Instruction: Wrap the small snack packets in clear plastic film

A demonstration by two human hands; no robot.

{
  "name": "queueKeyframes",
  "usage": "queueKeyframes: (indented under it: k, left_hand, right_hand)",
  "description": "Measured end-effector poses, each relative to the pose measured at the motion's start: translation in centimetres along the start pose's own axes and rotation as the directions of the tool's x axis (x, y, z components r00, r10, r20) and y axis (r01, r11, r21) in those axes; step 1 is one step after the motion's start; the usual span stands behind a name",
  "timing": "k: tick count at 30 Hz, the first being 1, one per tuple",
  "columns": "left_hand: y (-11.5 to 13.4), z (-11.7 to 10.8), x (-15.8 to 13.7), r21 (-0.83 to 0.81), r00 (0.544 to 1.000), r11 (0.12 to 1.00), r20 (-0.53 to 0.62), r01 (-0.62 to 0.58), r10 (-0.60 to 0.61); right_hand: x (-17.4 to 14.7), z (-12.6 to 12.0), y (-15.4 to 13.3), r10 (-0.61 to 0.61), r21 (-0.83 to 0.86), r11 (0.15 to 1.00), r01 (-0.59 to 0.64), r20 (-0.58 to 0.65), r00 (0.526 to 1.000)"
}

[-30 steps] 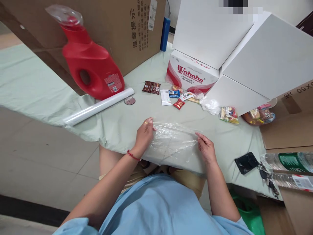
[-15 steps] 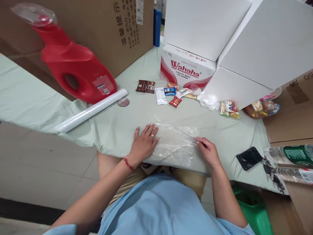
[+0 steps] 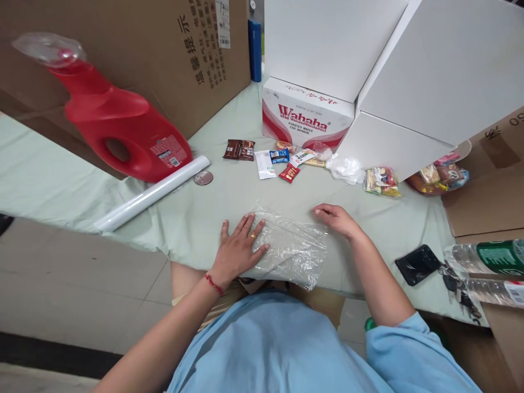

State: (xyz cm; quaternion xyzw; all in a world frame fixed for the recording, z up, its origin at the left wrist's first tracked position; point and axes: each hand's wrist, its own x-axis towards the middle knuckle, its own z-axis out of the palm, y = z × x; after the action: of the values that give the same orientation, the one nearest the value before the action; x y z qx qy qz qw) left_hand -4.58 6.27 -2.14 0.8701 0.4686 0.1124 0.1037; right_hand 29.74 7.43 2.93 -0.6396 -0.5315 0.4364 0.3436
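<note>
A thin, crinkled piece of clear plastic film (image 3: 292, 248) lies flat on the cloth-covered table right before me, its near corner reaching the front edge. Flat on its left side rests my left hand (image 3: 240, 248), fingers spread, with a ring and a red wrist cord. My right hand (image 3: 338, 219) hovers just past the film's far right corner, fingers loosely stretched and nothing seen in them. Beyond the film are small snack packets: two brown ones (image 3: 239, 149), a white one (image 3: 265, 165), a blue one (image 3: 279, 156) and a red one (image 3: 289, 173).
A white plastic roll (image 3: 155, 194) leans by a red jug (image 3: 126, 125) on the left, with a round metal disc (image 3: 203, 178) beside it. Behind stand a Wahaha carton (image 3: 307, 117) and large boxes. Right: a black pouch (image 3: 417, 265), keys (image 3: 460, 295) and plastic bottles (image 3: 501, 256).
My right hand has let go of the film's right edge and moved slightly away from me. The film now lies flatter, shifted toward me. My left hand stays pressed on it.
</note>
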Motion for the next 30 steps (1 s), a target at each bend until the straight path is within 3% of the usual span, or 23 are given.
queueKeyframes:
  k: [3, 6, 10, 14, 17, 25, 30]
  left_hand:
    - [0.1, -0.1, 0.0, 0.009, 1.0, 1.0, 0.002, 0.001, -0.001]
    - [0.0, -0.2, 0.0, 0.013, 1.0, 1.0, 0.008, -0.013, 0.013]
    - [-0.2, -0.4, -0.1, 0.021, 0.999, 0.999, 0.032, -0.044, 0.044]
    - [-0.4, -0.4, -0.2, 0.055, 0.996, 0.996, 0.058, -0.071, 0.068]
    - [-0.5, -0.4, -0.2, 0.064, 0.994, 0.994, 0.069, -0.091, 0.087]
    - [-1.1, 0.0, -0.4, 0.031, 0.992, 0.993, 0.067, -0.109, 0.107]
    - [-1.9, 0.8, -0.5, 0.01, 0.999, 0.999, -0.036, -0.032, 0.033]
  right_hand:
    - [2.8, 2.7, -1.1, -0.096, -0.128, 0.985, 0.119, 0.175, 0.98]
    - [5.0, 4.2, -1.4, -0.088, -0.198, 0.968, 0.152, 0.299, 0.95]
    - [7.1, 3.4, -1.7, 0.027, -0.084, 0.996, 0.007, 0.391, 0.92]
    - [8.1, 2.0, -2.3, 0.066, 0.107, 0.986, -0.128, 0.456, 0.888]
    - [8.5, 1.4, -2.4, 0.099, 0.139, 0.973, -0.185, 0.471, 0.876]
    - [10.0, -1.1, -2.6, 0.164, -0.073, 0.986, -0.148, 0.361, 0.918]
    - [10.7, -2.1, -1.2, 0.066, -0.287, 0.957, -0.039, 0.085, 0.994]
